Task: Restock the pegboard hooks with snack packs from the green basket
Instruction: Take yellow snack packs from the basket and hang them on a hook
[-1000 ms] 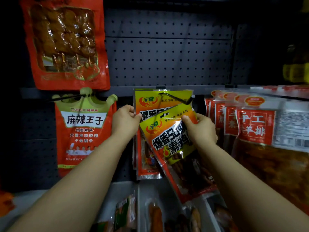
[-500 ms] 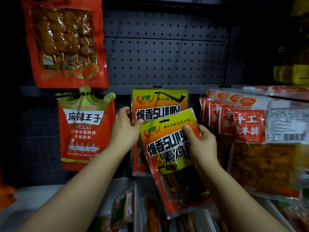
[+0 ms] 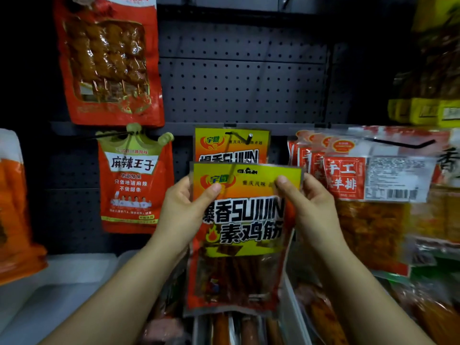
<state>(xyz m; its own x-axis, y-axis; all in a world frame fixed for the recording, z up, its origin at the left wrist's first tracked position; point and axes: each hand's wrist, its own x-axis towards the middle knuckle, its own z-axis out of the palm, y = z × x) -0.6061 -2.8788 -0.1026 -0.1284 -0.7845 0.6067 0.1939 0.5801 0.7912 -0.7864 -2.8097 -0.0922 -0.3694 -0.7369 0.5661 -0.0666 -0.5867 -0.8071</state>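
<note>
A dark grey pegboard fills the background, with red snack bags hanging on it. At upper left hangs a large red pack of skewers, below it a red pack with a crown-shaped top, and to the right a row of red-labelled packs on a black hook. In the middle, a yellow-and-red snack pack is held upright just in front of an identical hung pack on the centre hook. The left hand and right hand pinch its top corners, fingers clamped on the pack, thumbs in front.
</note>
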